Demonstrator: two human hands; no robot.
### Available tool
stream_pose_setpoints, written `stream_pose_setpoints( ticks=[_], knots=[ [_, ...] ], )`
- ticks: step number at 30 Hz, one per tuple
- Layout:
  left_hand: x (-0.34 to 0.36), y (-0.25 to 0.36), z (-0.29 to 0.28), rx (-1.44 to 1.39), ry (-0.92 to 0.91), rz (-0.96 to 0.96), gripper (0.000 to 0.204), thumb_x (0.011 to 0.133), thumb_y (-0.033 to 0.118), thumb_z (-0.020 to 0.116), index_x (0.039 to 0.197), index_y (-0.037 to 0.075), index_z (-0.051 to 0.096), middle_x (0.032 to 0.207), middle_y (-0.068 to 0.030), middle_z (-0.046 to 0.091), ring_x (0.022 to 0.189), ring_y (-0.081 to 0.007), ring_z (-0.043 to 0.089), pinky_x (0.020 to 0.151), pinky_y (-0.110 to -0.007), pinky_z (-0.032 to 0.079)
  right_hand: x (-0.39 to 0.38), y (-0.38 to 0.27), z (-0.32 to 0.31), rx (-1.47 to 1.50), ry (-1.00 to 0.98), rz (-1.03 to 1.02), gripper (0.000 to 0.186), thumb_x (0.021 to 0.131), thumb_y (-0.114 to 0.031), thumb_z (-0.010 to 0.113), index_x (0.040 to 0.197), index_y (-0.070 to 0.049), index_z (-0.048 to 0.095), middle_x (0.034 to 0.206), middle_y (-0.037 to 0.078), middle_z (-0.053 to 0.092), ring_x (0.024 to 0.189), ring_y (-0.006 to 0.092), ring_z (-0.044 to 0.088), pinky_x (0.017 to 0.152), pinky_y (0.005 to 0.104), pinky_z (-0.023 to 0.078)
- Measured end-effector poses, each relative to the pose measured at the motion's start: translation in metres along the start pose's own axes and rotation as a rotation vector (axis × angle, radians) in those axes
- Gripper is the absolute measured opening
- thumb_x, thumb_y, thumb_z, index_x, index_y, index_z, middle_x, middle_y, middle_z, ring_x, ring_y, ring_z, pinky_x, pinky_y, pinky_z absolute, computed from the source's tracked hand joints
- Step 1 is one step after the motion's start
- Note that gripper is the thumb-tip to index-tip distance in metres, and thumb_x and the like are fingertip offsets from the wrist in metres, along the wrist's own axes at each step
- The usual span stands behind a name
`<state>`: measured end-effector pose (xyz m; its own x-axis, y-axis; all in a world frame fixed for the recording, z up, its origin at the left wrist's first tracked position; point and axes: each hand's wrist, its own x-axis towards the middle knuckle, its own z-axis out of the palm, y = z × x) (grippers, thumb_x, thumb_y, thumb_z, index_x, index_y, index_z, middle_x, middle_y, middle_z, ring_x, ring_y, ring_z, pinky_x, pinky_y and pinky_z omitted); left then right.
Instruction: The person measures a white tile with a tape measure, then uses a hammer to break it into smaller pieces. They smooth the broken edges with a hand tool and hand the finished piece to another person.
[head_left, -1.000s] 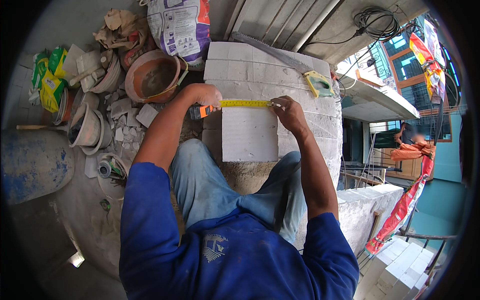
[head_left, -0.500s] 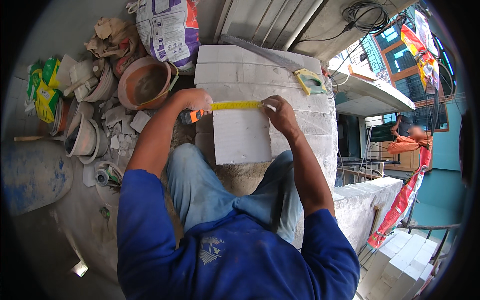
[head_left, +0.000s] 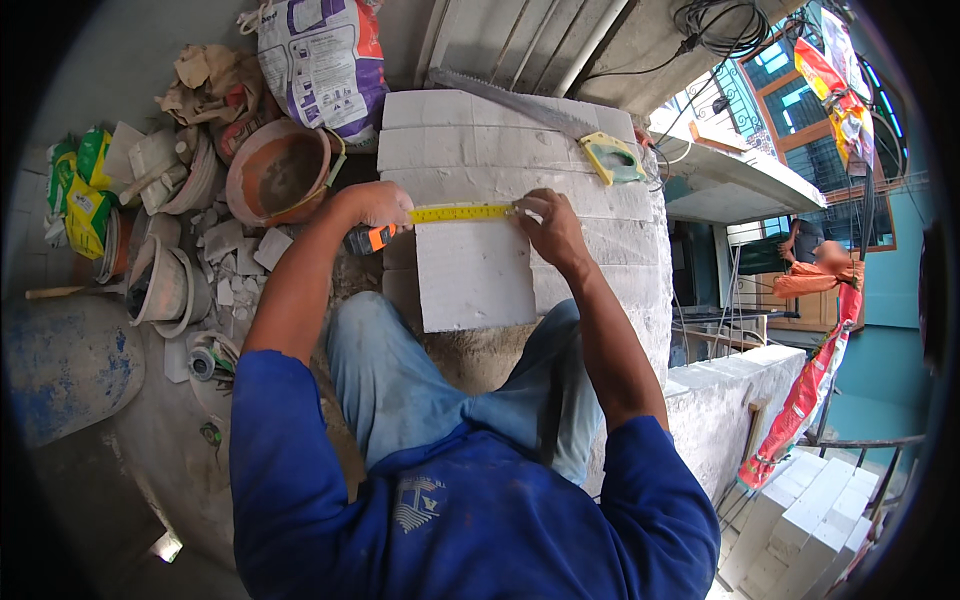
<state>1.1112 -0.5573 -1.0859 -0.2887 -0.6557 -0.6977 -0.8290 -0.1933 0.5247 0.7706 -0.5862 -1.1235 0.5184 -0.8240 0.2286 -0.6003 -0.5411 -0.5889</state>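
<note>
A yellow tape measure blade (head_left: 462, 213) stretches across the far edge of a white lightweight block (head_left: 476, 275) in front of my knees. My left hand (head_left: 384, 207) is closed on the tape at the block's left corner, with the orange and black tape case (head_left: 370, 238) just below it. At the right corner my right hand (head_left: 552, 226) pinches the blade's end between thumb and fingers. Beneath lies a layer of pale blocks (head_left: 450, 150). A handsaw (head_left: 520, 105) with a yellow and green handle rests on them, beyond my right hand.
Left of the blocks stand a terracotta-coloured tub (head_left: 240, 172) with grey residue, a cement-type bag (head_left: 325, 70) and broken block pieces (head_left: 228, 245). Stacked buckets (head_left: 165, 280) and a blue-stained drum (head_left: 75, 365) sit farther left. Another person (head_left: 815, 250) is beyond the low wall (head_left: 735, 390) at right.
The view has shifted slightly, so the blocks and hands appear a little farther left. Both hands still keep the tape stretched over the block; the tape case looks slightly turned.
</note>
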Motion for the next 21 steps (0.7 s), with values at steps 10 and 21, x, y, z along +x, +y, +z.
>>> stream_pose_setpoints(
  ticks=[10, 21],
  knots=[
    [0.003, -0.006, 0.0, 0.017, 0.046, 0.004, 0.027, 0.086, 0.025, 0.067, 0.101, 0.005, 0.077, 0.09, -0.0073, 0.075, 0.082, -0.0168, 0.067, 0.075, -0.033, 0.052, 0.013, -0.006, -0.005, -0.054, 0.013, 0.047, 0.018, 0.083, -0.019, 0.075, 0.1, -0.018, 0.079, 0.104, 0.007, 0.069, 0.097, 0.032, 0.062, 0.087, 0.0409, 0.054],
    [-0.007, 0.004, 0.007, 0.062, 0.018, 0.003, 0.029, 0.085, 0.022, 0.066, 0.102, 0.002, 0.076, 0.093, -0.0094, 0.077, 0.084, -0.0184, 0.071, 0.077, -0.033, 0.054, -0.008, -0.02, -0.011, -0.047, -0.02, 0.08, 0.018, 0.082, -0.023, 0.078, 0.1, -0.018, 0.08, 0.097, 0.006, 0.068, 0.092, 0.0319, 0.062, 0.082, 0.0414, 0.054]
  ],
)
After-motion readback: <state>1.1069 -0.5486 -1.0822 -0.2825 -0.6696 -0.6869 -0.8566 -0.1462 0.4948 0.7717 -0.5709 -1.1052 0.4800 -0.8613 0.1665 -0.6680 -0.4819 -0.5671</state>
